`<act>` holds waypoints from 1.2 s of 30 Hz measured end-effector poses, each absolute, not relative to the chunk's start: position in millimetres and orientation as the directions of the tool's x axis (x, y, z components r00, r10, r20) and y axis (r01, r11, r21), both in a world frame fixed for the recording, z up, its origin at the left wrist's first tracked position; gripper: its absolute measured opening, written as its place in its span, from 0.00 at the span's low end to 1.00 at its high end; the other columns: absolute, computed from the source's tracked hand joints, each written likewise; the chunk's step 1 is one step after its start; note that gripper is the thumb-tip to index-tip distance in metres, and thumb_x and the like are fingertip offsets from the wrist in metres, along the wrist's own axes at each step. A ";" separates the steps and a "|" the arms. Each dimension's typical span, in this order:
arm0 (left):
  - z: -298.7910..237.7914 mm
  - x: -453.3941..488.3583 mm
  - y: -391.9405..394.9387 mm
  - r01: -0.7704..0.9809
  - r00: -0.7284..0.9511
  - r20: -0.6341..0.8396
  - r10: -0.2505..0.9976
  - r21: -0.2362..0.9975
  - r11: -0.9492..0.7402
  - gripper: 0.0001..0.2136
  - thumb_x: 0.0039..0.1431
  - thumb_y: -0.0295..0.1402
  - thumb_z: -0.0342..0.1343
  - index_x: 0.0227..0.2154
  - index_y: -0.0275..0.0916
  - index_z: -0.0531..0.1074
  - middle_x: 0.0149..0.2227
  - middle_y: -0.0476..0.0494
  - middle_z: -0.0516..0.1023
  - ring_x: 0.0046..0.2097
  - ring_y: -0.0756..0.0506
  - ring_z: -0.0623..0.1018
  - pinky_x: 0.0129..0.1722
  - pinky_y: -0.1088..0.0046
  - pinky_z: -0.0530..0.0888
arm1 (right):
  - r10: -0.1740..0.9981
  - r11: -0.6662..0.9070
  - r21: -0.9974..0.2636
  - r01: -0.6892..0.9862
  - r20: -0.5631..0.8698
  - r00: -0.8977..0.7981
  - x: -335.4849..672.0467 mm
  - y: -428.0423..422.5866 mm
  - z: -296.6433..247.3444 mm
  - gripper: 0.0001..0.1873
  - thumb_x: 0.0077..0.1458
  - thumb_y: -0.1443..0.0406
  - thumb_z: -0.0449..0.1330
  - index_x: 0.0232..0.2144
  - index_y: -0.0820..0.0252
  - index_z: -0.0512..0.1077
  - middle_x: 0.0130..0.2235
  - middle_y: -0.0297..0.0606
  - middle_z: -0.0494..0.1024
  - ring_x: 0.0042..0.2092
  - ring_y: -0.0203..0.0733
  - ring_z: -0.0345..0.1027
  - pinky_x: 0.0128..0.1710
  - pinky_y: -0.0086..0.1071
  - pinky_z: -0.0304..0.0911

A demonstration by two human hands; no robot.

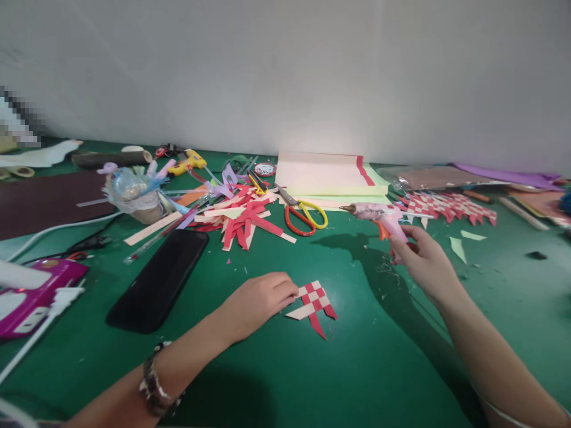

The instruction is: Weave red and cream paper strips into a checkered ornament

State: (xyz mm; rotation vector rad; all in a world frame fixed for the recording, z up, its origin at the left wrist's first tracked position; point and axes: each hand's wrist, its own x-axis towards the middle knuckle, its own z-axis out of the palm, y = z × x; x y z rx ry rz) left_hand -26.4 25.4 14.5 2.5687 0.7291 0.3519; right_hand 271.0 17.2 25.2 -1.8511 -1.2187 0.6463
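My left hand (263, 300) pinches the left edge of a small woven paper fish (316, 297), red and cream in a checkered pattern with pointed strip ends. The piece lies on the green table. In my right hand (422, 255) is a pink hot glue gun (386, 217) with an orange trigger, held up with its nozzle pointing left. Its handle is wrapped by my fingers. Beyond my hands, scissors (306, 217) with one red and one yellow loop lie beside a heap of red and cream paper strips (247, 217).
A black phone (158, 282) and a magenta power strip (42, 291) with cables lie at left. Farther back are a yellow glue gun (190, 161) and paper sheets (321, 172). Finished-looking checkered paper pieces (450, 207) rest at the right, near green scraps (458, 249).
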 end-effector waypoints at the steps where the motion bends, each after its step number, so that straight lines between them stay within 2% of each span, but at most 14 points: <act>1: 17.0 -25.7 25.2 0.440 0.794 0.108 0.598 0.578 -0.687 0.09 0.62 0.28 0.45 0.36 0.36 0.71 0.35 0.45 0.72 0.36 0.50 0.72 0.35 0.77 0.67 | 0.917 -0.204 -0.844 0.496 0.012 0.399 270.6 16.9 25.0 0.20 0.50 0.55 0.54 0.41 0.62 0.64 0.24 0.33 0.68 0.25 0.37 0.63 0.26 0.32 0.62; 4: 22.3 -24.1 26.2 0.410 0.650 0.042 0.759 0.821 -0.397 0.08 0.59 0.30 0.50 0.36 0.39 0.73 0.35 0.47 0.73 0.36 0.51 0.72 0.35 0.78 0.68 | 0.915 -0.210 -0.856 0.473 -0.002 0.404 269.7 16.3 24.3 0.20 0.50 0.55 0.55 0.42 0.62 0.64 0.24 0.34 0.68 0.25 0.37 0.63 0.26 0.32 0.62; 7: 22.7 -24.1 30.2 0.229 0.486 -0.179 0.855 0.971 0.073 0.05 0.53 0.31 0.56 0.31 0.39 0.75 0.32 0.48 0.74 0.32 0.52 0.73 0.33 0.79 0.70 | 0.913 -0.214 -0.868 0.449 -0.015 0.407 269.1 15.8 23.8 0.20 0.49 0.55 0.55 0.41 0.62 0.64 0.25 0.34 0.68 0.26 0.37 0.63 0.27 0.32 0.62; 9: 21.5 -24.7 33.7 0.005 0.402 -0.351 0.845 0.924 0.381 0.04 0.50 0.29 0.59 0.31 0.38 0.75 0.29 0.50 0.74 0.29 0.54 0.73 0.33 0.80 0.72 | 0.914 -0.213 -0.869 0.446 -0.015 0.406 268.8 15.8 23.4 0.20 0.48 0.55 0.56 0.41 0.61 0.64 0.25 0.34 0.68 0.26 0.37 0.63 0.26 0.31 0.61; 11: 21.0 -25.2 36.8 -0.192 0.359 -0.449 0.818 0.823 0.535 0.04 0.48 0.27 0.60 0.30 0.37 0.75 0.27 0.50 0.74 0.28 0.55 0.73 0.34 0.81 0.73 | 0.906 -0.209 -0.867 0.452 0.002 0.422 268.3 15.8 23.4 0.20 0.48 0.55 0.55 0.41 0.61 0.64 0.24 0.32 0.67 0.25 0.35 0.62 0.25 0.30 0.59; 13: 21.8 -25.3 38.7 -0.297 0.340 -0.480 0.809 0.761 0.577 0.04 0.47 0.24 0.60 0.29 0.35 0.75 0.27 0.49 0.75 0.28 0.55 0.74 0.34 0.82 0.74 | 0.897 -0.190 -0.874 0.447 0.031 0.442 267.5 15.6 24.1 0.17 0.49 0.55 0.55 0.38 0.60 0.65 0.22 0.30 0.65 0.23 0.33 0.59 0.23 0.29 0.56; 17: 24.4 -24.3 39.7 -0.375 0.316 -0.475 0.821 0.733 0.568 0.03 0.49 0.23 0.59 0.29 0.33 0.75 0.26 0.48 0.74 0.27 0.56 0.73 0.31 0.83 0.75 | 0.893 -0.127 -0.911 0.393 0.068 0.445 264.5 14.2 26.6 0.12 0.48 0.57 0.55 0.31 0.59 0.65 0.19 0.27 0.60 0.22 0.31 0.54 0.21 0.27 0.50; 19: 24.6 -24.0 39.7 -0.406 0.309 -0.466 0.829 0.724 0.558 0.01 0.51 0.24 0.58 0.28 0.33 0.74 0.24 0.49 0.72 0.26 0.56 0.72 0.30 0.84 0.75 | 0.898 -0.117 -0.917 0.381 0.066 0.435 263.1 13.3 27.3 0.11 0.48 0.57 0.56 0.30 0.59 0.65 0.19 0.27 0.60 0.21 0.31 0.53 0.20 0.27 0.49; 22: 23.7 -24.1 39.7 -0.440 0.285 -0.464 0.839 0.714 0.545 0.05 0.55 0.25 0.55 0.26 0.32 0.74 0.23 0.50 0.69 0.24 0.57 0.71 0.25 0.84 0.74 | 0.911 -0.120 -0.914 0.387 0.054 0.409 261.7 12.7 26.4 0.12 0.48 0.57 0.56 0.31 0.59 0.66 0.19 0.27 0.61 0.21 0.31 0.53 0.20 0.27 0.49; 27: 21.6 -24.8 39.5 -0.416 0.268 -0.476 0.838 0.727 0.546 0.08 0.57 0.26 0.52 0.25 0.32 0.73 0.22 0.51 0.66 0.22 0.58 0.68 0.21 0.86 0.70 | 0.915 -0.134 -0.915 0.381 0.033 0.402 261.1 13.9 22.1 0.13 0.48 0.57 0.56 0.34 0.58 0.67 0.19 0.27 0.61 0.21 0.32 0.53 0.20 0.27 0.49; 32: 19.6 -24.9 38.9 -0.364 0.281 -0.436 0.855 0.776 0.516 0.03 0.53 0.28 0.56 0.28 0.34 0.74 0.23 0.52 0.66 0.23 0.58 0.67 0.22 0.86 0.68 | 0.922 -0.149 -0.923 0.356 0.000 0.387 257.3 14.7 21.7 0.17 0.46 0.57 0.56 0.38 0.58 0.66 0.19 0.27 0.61 0.20 0.32 0.53 0.19 0.28 0.50; 36: 19.1 -25.4 38.0 -0.258 0.288 -0.418 0.862 0.833 0.490 0.07 0.49 0.30 0.60 0.33 0.36 0.75 0.26 0.50 0.70 0.26 0.57 0.69 0.26 0.84 0.69 | 0.930 -0.185 -0.900 0.395 -0.030 0.366 253.5 12.3 25.0 0.17 0.47 0.57 0.56 0.38 0.59 0.66 0.20 0.28 0.62 0.21 0.34 0.55 0.20 0.29 0.51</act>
